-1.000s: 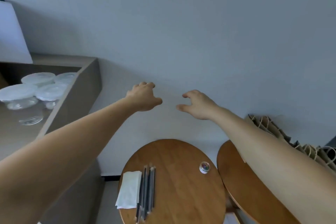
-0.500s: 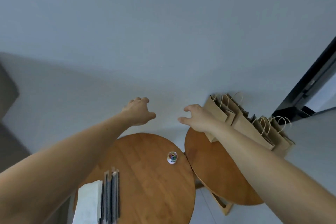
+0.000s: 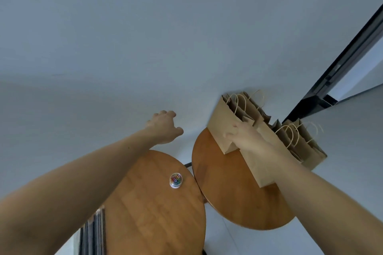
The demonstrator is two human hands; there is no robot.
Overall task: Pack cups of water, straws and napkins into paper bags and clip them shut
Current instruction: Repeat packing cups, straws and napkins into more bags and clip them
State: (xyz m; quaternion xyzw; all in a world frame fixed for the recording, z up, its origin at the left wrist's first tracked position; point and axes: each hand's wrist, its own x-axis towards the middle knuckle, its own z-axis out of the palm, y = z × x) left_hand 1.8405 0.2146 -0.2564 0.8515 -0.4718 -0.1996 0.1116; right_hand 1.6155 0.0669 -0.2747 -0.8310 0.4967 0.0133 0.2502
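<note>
Head view: the right hand [image 3: 243,137] grips the nearest brown paper bag [image 3: 221,122]; the left hand [image 3: 163,128] hovers loosely curled, empty.

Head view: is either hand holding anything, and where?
Right hand grips the front paper bag by its side edge; left hand holds nothing.

Paper bags [image 3: 298,143]: brown, twisted-paper loop handles, several in tilted row along 12-to-3 o'clock edge of right tabletop [image 3: 228,196], close against wall.
Front bag [image 3: 221,128]: at 11 o'clock end of row, handles up; right hand [image 3: 244,138] grips its side, thumb on front face.
Clip tub [image 3: 175,180]: small, round, clear, filled with coloured paper clips; upright near 2 o'clock edge of left tabletop [image 3: 145,209].
Straws [image 3: 97,234]: dark bundle lying flat at 8 o'clock edge of left tabletop, partly hidden by arm.
</note>
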